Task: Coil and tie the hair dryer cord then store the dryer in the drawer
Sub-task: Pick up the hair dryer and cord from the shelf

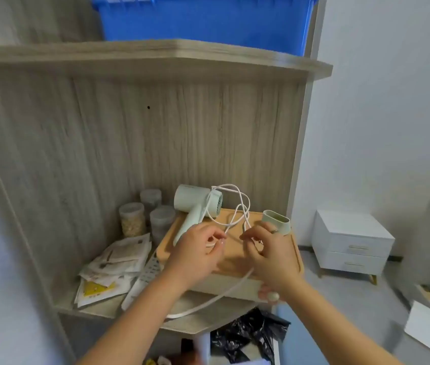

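Note:
A pale green hair dryer [195, 204] lies on the wooden lid of a cream box [231, 284] on the shelf. Its white cord [237, 204] loops loosely above the lid and trails down over the shelf's front edge. My left hand [195, 252] pinches the cord near the dryer's handle. My right hand [266, 252] pinches another stretch of cord a little to the right. A pale green nozzle [275, 219] stands on the lid behind my right hand. A white two-drawer cabinet [351, 246] stands on the floor at the right, both drawers closed.
Clear lidded jars [132, 218] stand left of the box. Paper packets [113, 262] and a white remote control [144, 279] lie on the shelf [95, 308]. A blue crate [203, 19] sits on the upper shelf. A black bag [245, 333] lies below.

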